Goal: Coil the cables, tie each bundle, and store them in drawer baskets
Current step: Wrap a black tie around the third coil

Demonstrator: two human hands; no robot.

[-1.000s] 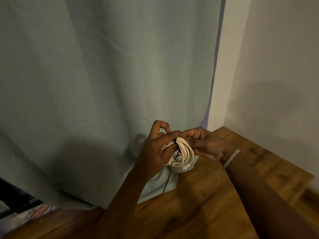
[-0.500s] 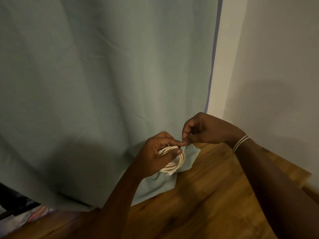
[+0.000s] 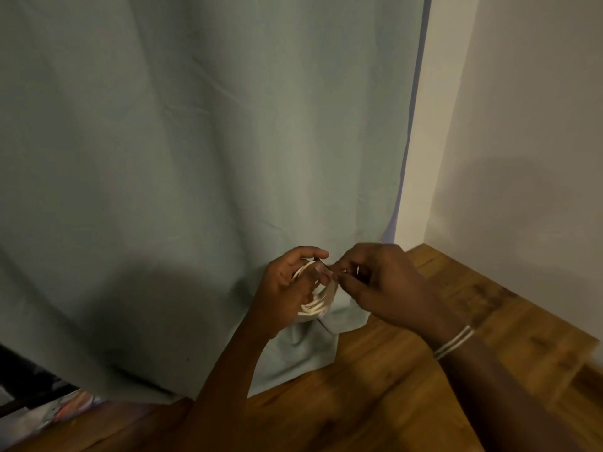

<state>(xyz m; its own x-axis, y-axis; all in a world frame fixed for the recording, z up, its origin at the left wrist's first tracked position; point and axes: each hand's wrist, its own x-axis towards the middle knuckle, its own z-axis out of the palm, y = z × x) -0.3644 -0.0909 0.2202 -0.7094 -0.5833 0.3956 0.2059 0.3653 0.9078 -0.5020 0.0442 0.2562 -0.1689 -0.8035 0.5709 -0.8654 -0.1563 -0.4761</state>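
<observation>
A cream-white coiled cable [image 3: 321, 303] hangs in several loops from my left hand [image 3: 287, 288], whose fingers and thumb are closed around the top of the coil. My right hand [image 3: 381, 285] is close beside it on the right, thumb and fingertips pinched at the coil's upper edge on something thin that is too small to make out. The lower loops show below my left palm; the rest of the coil is hidden by my fingers. No drawer basket is in view.
A pale grey-green curtain [image 3: 195, 158] hangs right behind my hands and pools on the wooden floor [image 3: 391, 386]. A white wall corner [image 3: 505, 141] stands on the right. Dark clutter [image 3: 32, 396] shows at the lower left under the curtain.
My right hand lifted away from the coil, then came back down to its top edge. The thin dark strand that dangled below the coil a second ago no longer shows.
</observation>
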